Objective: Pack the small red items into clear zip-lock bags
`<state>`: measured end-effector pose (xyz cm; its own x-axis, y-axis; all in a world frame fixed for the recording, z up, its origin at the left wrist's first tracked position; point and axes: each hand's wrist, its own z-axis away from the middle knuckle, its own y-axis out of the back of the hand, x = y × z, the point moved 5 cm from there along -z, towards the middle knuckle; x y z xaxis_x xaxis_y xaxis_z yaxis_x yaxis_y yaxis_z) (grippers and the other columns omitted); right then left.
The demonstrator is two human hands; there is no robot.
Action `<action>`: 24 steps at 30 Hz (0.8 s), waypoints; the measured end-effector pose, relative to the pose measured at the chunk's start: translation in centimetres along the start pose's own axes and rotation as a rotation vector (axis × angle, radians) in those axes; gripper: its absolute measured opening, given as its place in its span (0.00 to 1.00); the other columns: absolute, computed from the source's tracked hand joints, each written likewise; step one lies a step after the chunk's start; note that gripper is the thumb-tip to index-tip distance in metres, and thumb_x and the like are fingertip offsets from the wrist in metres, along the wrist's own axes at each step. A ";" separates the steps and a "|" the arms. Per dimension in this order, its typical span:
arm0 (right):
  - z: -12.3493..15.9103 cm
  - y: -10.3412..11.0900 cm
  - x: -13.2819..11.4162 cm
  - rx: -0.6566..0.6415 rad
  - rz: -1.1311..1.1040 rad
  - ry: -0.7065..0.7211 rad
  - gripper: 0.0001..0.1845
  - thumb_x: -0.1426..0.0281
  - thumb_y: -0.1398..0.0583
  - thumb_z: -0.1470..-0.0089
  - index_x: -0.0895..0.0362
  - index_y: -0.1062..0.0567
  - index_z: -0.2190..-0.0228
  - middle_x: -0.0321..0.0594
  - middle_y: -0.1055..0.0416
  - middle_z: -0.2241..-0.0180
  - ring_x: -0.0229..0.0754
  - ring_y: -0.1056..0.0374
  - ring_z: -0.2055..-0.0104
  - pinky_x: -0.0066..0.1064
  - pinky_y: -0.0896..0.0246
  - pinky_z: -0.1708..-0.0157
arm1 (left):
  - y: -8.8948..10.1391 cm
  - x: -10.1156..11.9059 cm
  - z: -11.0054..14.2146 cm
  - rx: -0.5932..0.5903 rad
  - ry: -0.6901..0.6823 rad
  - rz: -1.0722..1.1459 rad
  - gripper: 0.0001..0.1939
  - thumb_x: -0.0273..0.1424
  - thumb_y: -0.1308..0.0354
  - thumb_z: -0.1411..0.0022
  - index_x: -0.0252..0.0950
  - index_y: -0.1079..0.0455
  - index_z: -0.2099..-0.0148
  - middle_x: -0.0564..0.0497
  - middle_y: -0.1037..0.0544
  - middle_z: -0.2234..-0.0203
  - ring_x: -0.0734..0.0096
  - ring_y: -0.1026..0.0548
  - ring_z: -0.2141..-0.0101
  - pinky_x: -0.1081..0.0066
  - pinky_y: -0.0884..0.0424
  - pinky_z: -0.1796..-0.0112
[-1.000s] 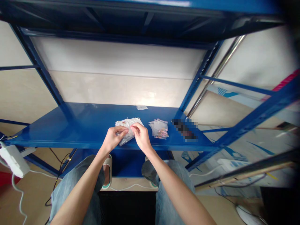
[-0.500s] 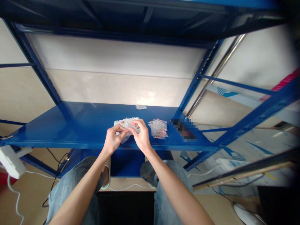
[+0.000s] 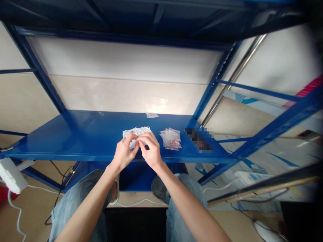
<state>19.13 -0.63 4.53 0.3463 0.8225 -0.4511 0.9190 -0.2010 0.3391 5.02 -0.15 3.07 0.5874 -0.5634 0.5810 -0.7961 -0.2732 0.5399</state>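
Observation:
My left hand [image 3: 124,152] and my right hand [image 3: 150,151] meet over the front of a blue metal shelf [image 3: 83,137]. Both are closed in a pinch on a small clear plastic bag [image 3: 133,144] held between them. Just behind my fingers a heap of white and clear small bags [image 3: 137,131] lies on the shelf. To the right of my right hand sits a stack of small clear bags with reddish contents [image 3: 171,138].
A single small white bag [image 3: 152,115] lies near the shelf's back edge. A dark object [image 3: 199,139] rests at the shelf's right end. Blue uprights and braces frame the rack. A white power strip [image 3: 11,174] with cables hangs at lower left.
Both hands have drawn a little toward me and closer together, bringing the small bag off the heap toward the shelf's front edge.

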 end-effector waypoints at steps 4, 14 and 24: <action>0.3 -0.1 -0.9 0.006 0.038 0.091 0.11 0.77 0.43 0.39 0.51 0.22 0.63 0.42 0.25 0.62 0.47 0.30 0.55 0.44 0.32 0.53 | -0.2 0.5 -0.2 -0.054 -0.096 -0.035 0.19 0.28 0.46 0.35 0.40 0.32 0.43 0.45 0.22 0.48 0.57 0.24 0.47 0.60 0.32 0.47; 0.5 -0.3 -1.2 -0.120 -0.084 0.111 0.17 0.80 0.46 0.40 0.51 0.22 0.59 0.43 0.24 0.55 0.44 0.28 0.50 0.42 0.30 0.47 | 0.6 -0.3 -0.7 -0.169 -0.146 -0.058 0.18 0.30 0.47 0.34 0.38 0.33 0.42 0.41 0.24 0.47 0.54 0.28 0.45 0.57 0.35 0.47; 2.0 -3.1 -0.7 -0.469 0.145 0.109 0.21 0.85 0.46 0.49 0.59 0.22 0.57 0.50 0.23 0.54 0.50 0.29 0.47 0.42 0.33 0.44 | -0.8 0.8 0.1 -0.277 -0.276 -0.282 0.16 0.18 0.52 0.41 0.37 0.34 0.53 0.44 0.24 0.61 0.54 0.28 0.55 0.58 0.33 0.54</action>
<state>16.44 -1.69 2.13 0.4194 0.8597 -0.2916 0.6707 -0.0771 0.7377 6.16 -0.45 3.07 0.6845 -0.6933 0.2255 -0.5204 -0.2480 0.8171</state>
